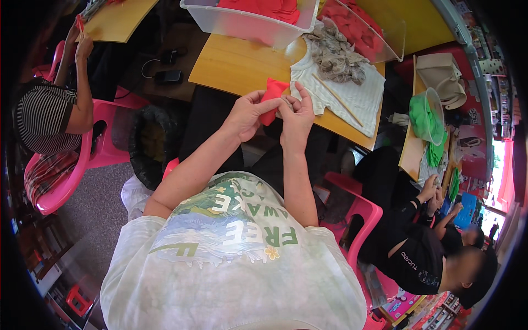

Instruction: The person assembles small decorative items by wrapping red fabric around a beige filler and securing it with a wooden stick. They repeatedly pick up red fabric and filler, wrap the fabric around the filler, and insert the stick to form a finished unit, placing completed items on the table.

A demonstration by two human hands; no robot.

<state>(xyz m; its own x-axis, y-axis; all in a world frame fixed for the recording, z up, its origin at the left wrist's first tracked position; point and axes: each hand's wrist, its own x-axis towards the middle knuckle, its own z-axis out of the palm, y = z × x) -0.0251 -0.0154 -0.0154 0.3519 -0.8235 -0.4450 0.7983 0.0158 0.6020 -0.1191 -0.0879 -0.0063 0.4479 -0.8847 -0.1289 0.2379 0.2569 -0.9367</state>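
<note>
A small red piece of cloth [275, 91] is held up between my two hands, just off the near edge of the yellow table [220, 63]. My left hand [245, 116] grips its left side, thumb laid across the front. At the lower right edge my right hand [297, 118] pinches the cloth with thumb and index finger, its other fingers raised and curled. Whether something small sits in that pinch cannot be made out. Beyond my right hand, a white garment [352, 102] lies on the table with a thin wooden stick [336, 99] across it.
A clear bin [242, 27] and another bin [390, 47], both with red cloth pieces, stand at the back. Crumpled grey-brown fabric [335, 55] lies before them. A black-lined bin [151, 148] is at my left. Co-workers sit left and right on pink chairs [113, 135].
</note>
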